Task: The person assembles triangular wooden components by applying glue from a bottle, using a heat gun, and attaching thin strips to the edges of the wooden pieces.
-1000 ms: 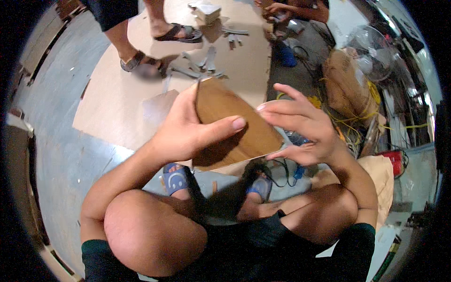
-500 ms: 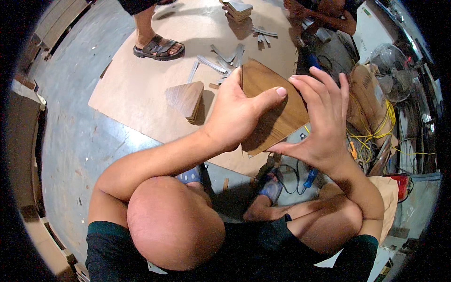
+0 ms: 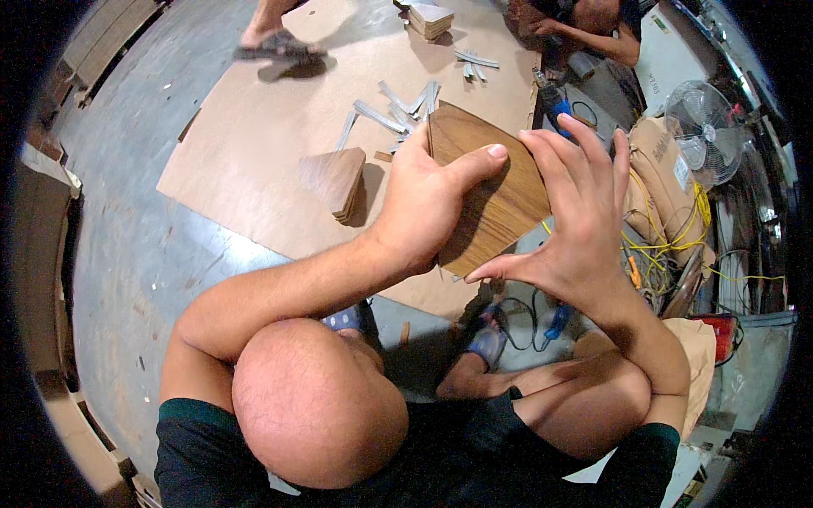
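A four-sided brown wood-grain board [image 3: 500, 199] is held up in front of me between both hands. My left hand [image 3: 428, 195] grips its left edge, thumb lying across the face and fingers hidden behind. On the other side, my right hand [image 3: 576, 203] holds it by the edges, with fingertips at the upper right edge and the thumb at the bottom corner. Whether it is one board or several together, I cannot tell. Left of my left hand, a small stack of similar wood-grain pieces [image 3: 334, 179] rests on a brown sheet [image 3: 233, 182] on the floor.
Grey strips [image 3: 385, 114] lie scattered beyond the board, and another stack of pieces [image 3: 429, 23] sits farther off. A co-worker [image 3: 593, 34] crouches at the far right. A blue power tool [image 3: 552, 103], a fan [image 3: 705, 131] and yellow cable [image 3: 703, 203] are on the right.
Another person's sandalled foot at the far left has lifted and is blurred by motion. The board and my hands have shifted slightly left. My grip looks the same.
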### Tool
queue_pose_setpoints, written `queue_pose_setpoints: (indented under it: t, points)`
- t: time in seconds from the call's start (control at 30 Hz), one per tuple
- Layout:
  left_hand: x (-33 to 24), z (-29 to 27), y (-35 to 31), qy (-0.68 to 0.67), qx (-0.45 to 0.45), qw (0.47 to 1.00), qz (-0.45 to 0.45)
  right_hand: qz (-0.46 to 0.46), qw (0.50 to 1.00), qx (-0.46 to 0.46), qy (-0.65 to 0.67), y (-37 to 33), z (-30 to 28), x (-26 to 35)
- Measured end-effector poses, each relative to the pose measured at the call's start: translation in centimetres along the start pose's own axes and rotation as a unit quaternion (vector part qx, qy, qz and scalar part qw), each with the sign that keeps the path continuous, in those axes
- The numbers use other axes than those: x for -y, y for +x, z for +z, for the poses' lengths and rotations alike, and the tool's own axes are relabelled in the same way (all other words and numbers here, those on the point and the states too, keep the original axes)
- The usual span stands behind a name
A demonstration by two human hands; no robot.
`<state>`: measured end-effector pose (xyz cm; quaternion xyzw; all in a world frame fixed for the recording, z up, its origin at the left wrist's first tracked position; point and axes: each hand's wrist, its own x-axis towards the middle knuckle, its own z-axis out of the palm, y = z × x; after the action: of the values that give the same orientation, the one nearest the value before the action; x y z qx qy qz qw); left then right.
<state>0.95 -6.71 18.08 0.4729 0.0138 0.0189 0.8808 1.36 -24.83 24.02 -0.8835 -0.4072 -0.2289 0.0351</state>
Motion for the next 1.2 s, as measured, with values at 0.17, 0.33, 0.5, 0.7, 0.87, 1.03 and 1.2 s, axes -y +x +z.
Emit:
queue_pose_setpoints:
  t: [0.17,0.33,0.5,0.7,0.87,1.03,1.2]
  points:
    - [-1.1,0.7,0.3,-0.082,-0.054,0.989,0.114,0.091,0.980,-0.106,0.143,-0.8,2.0,-0.4]
    - [-1.6,-0.3,1.3,-0.108,-0.067,0.980,0.153,0.218,0.800,0.054,0.556,-1.3,3.5,0.0]
    - [-1.1,-0.1,0.8,-0.114,-0.050,0.987,0.098,0.259,0.657,0.159,0.690,-0.6,4.4,1.3]
    - [-0.6,-1.4,1.7,-0.138,-0.140,0.979,0.052,0.225,0.823,-0.096,0.512,-0.5,3.1,0.1]
    - [-0.4,-3.6,2.1,-0.180,-0.165,0.970,0.009,0.055,0.875,-0.185,0.445,2.6,-4.6,1.3]
    - [-0.7,-2.7,1.8,-0.160,-0.155,0.975,-0.001,0.037,0.840,-0.108,0.531,2.0,-3.1,2.4]
    - [-0.9,-3.6,1.4,-0.171,-0.134,0.975,-0.035,-0.036,0.793,-0.164,0.586,3.7,-6.2,3.8]
